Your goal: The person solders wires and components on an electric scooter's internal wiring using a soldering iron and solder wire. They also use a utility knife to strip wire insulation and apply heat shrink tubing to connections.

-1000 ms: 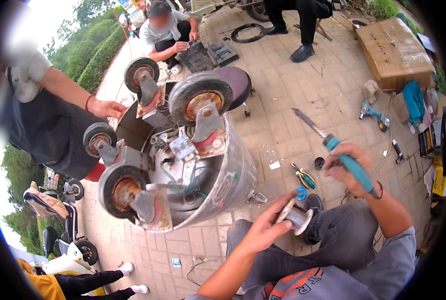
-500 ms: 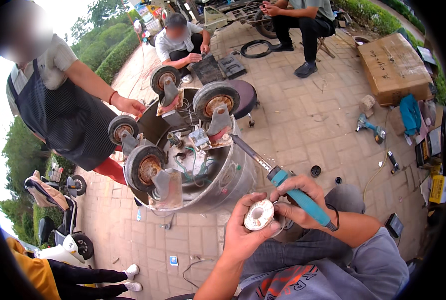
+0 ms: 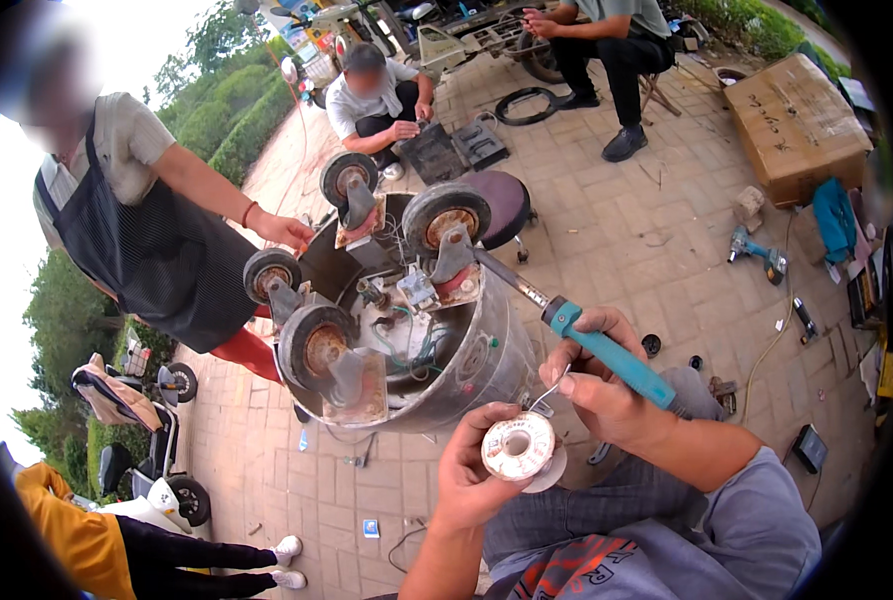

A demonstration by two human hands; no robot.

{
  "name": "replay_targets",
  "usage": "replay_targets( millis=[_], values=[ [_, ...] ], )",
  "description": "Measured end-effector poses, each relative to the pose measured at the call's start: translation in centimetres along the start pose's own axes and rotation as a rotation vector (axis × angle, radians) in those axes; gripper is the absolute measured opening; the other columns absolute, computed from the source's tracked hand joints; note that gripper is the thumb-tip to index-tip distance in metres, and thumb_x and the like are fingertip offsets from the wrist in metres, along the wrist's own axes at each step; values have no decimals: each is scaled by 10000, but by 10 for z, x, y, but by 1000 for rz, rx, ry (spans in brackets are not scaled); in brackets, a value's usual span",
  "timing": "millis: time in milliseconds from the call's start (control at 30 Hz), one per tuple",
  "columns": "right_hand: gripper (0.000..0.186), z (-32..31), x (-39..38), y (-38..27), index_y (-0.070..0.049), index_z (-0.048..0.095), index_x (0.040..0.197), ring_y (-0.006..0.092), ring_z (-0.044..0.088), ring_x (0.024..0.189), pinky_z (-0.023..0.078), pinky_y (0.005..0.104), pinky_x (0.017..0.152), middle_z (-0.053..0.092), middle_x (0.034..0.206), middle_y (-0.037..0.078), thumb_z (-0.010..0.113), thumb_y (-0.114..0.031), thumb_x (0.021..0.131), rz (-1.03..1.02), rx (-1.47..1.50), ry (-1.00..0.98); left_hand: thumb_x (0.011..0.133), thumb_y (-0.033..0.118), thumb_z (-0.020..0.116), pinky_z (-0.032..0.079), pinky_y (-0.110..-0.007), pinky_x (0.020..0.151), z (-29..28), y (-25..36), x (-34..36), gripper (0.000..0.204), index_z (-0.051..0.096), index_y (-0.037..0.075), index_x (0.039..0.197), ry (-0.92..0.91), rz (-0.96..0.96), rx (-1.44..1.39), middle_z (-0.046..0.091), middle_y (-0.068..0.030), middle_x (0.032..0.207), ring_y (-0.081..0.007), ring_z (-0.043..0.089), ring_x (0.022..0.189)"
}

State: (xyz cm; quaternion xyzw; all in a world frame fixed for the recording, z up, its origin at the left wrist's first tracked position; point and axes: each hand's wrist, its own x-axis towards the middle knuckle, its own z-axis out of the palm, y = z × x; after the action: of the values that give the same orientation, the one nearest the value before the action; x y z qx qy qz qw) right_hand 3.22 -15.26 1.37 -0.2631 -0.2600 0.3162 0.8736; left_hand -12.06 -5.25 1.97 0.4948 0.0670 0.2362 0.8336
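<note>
My left hand [image 3: 469, 470] is closed round a white-flanged spool of solder wire [image 3: 506, 465], held over my lap. A short silvery strand [image 3: 548, 391] runs up from the spool, and the fingers of my right hand [image 3: 611, 400] pinch its end. That same hand also holds a soldering iron with a teal handle [image 3: 621, 365]. The iron's dark shaft [image 3: 509, 272] points up and left, overlapping the rim of a metal drum [image 3: 486, 350] in view. Upturned on the drum are rusty caster wheels [image 3: 323, 346]; inside lie green wires [image 3: 406, 350] and a small metal part [image 3: 417, 290].
Across the drum, a person in a dark apron [image 3: 161, 240] reaches a hand [image 3: 286, 232] to its rim. A round stool [image 3: 496, 205] stands behind it. A teal cordless drill [image 3: 756, 255], black caps [image 3: 650, 345] and a large carton [image 3: 796, 125] lie at right.
My right hand has moved slightly up from the spool, and a strand of solder now shows between my hands. The whole view has shifted a little, moving the scene rightward.
</note>
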Motion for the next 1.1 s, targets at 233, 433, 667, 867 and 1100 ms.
replay_targets(
  millis=[233,433,667,867,1100],
  values=[
    [554,-35,0,-25,-15,475,1245,173,608,711,484,283,597,608,869,140,595,-450,924,-260,-401,-196,710,128,704,534,-393,736,-28,23,3,629,456,-20,1268,294,460,350,600,-202,1117,-307,638,857],
    [551,-35,17,-45,45,571,1175,130,608,645,472,245,557,630,764,99,603,-443,919,-315,-766,-219,739,-35,650,476,-326,907,-46,38,33,580,465,-70,1287,381,527,858,544,-145,1207,-209,593,1028],
    [330,-21,36,-18,34,621,1086,157,652,678,507,260,609,684,829,121,713,-106,802,-262,-778,-28,688,-32,662,477,-304,836,-59,29,62,555,514,-99,1219,394,581,1023,567,-128,1074,-198,582,948],
    [356,-40,45,7,25,643,1056,212,688,705,545,293,629,691,830,137,726,-53,719,-495,-934,-162,646,3,664,478,-316,825,-61,23,70,562,543,-112,1183,436,641,1191,589,-137,1027,-208,582,904],
    [372,-41,47,14,39,645,1072,231,686,701,549,306,631,686,818,138,718,-30,714,-519,-895,-219,653,-4,675,479,-317,820,-61,21,73,565,536,-126,1187,488,603,1132,596,-140,1011,-208,588,893]
  ],
)
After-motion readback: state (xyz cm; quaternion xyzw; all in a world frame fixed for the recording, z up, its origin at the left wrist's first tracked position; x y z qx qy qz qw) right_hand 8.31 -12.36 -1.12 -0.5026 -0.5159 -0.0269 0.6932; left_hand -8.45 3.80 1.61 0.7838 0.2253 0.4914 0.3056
